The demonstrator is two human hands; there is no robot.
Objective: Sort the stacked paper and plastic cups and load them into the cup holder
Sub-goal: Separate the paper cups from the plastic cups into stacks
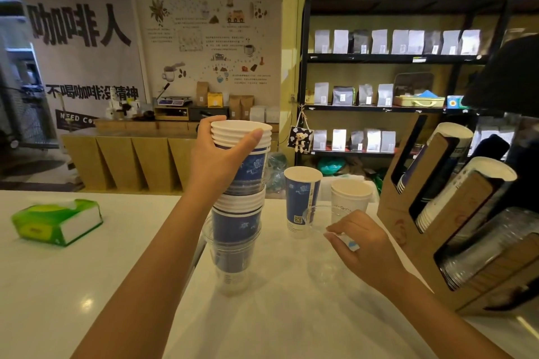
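Observation:
A tall mixed stack of blue paper cups and clear plastic cups (237, 230) stands on the white counter. My left hand (217, 160) grips the top group of blue paper cups (253, 163) around their white rims. My right hand (360, 242) holds a clear plastic cup (318, 220) by its rim, just right of the stack. A single blue paper cup (302, 198) and a white paper cup (350, 197) stand upright behind it. The cardboard cup holder (408, 213) at the right has slanted slots with blue cups, white cups and clear cups in them.
A green tissue pack (57, 220) lies on the counter (87, 285) at the left. Behind the counter are a wooden bar and black shelves of coffee bags (379, 44). A dark machine stands at the far right behind the holder.

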